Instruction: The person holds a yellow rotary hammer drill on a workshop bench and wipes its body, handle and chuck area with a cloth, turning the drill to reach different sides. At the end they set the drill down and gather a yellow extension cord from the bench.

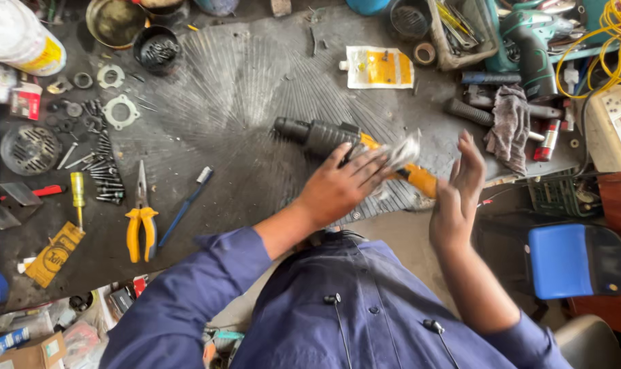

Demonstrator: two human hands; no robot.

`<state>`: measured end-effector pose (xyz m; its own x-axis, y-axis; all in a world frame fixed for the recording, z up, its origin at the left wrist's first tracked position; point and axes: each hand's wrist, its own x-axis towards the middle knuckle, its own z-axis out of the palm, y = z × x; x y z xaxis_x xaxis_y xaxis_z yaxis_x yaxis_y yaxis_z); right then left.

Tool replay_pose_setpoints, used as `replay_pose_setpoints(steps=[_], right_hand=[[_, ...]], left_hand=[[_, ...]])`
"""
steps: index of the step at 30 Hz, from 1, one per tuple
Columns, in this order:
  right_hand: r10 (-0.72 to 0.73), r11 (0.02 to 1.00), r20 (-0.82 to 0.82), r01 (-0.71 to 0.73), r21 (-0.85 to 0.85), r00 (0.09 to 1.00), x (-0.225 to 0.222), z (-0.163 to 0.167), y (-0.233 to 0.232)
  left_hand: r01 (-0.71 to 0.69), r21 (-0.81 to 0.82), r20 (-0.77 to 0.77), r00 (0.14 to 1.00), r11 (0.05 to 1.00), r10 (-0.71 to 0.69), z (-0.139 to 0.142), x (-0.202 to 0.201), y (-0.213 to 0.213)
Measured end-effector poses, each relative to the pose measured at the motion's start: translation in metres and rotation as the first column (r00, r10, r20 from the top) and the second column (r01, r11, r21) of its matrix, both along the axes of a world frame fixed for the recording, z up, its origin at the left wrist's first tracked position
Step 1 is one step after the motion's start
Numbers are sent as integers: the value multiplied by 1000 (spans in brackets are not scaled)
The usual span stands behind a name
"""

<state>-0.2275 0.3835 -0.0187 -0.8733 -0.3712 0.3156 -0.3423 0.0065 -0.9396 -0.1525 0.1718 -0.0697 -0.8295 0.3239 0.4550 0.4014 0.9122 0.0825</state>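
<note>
The left hand presses flat on a black and yellow power tool at the near counter edge, fingers spread, not gripping. At three o'clock, the right hand hovers open and empty. The tool looks partly stripped. Farther off, at nine o'clock, lie pliers and screws.

Left hand resting on black-and-yellow power tool lying on dark rubber mat; right hand open, raised just beside it.
</note>
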Motion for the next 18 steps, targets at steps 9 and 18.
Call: replay_pose_setpoints(steps=[9,18], right_hand=[[155,917,981,353,-186,114,80,-25,21],[80,965,989,238,-107,123,97,-94,15]], left_hand=[[-349,147,93,936,925,339,-27,79,-117],[-654,371,282,756,659,591,-17,77,-91]])
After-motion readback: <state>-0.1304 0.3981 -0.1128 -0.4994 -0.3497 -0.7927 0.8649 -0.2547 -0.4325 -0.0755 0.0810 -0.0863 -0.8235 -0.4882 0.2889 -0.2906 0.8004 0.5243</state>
